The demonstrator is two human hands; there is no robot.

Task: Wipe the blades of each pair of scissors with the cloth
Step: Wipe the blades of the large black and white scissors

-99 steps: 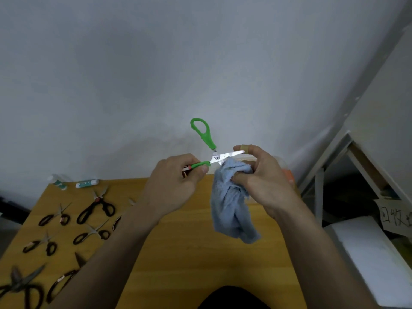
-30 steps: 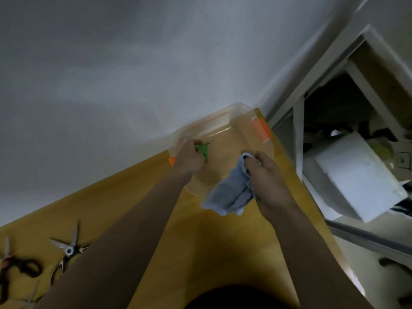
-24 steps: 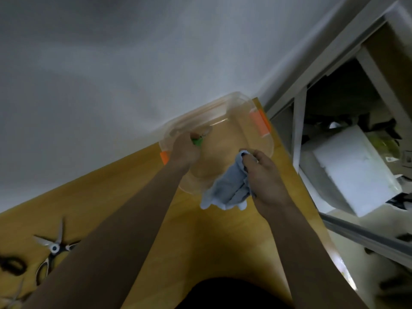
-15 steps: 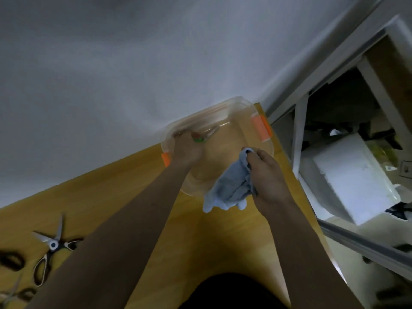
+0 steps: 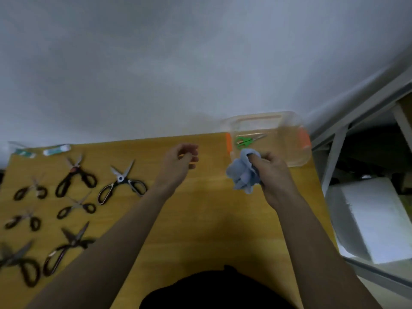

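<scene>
Bunching the blue cloth (image 5: 242,175) in your right hand (image 5: 270,172), your left hand (image 5: 181,162) hovers loosely curled and empty; green scissors (image 5: 245,141) lie in the clear container (image 5: 289,157), other scissors (image 5: 121,182) on the table (image 5: 205,210).

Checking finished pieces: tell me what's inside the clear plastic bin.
Inside the clear bin lies one pair of green-handled scissors, blades closed. The right hand and blue cloth cover its near corner.
</scene>
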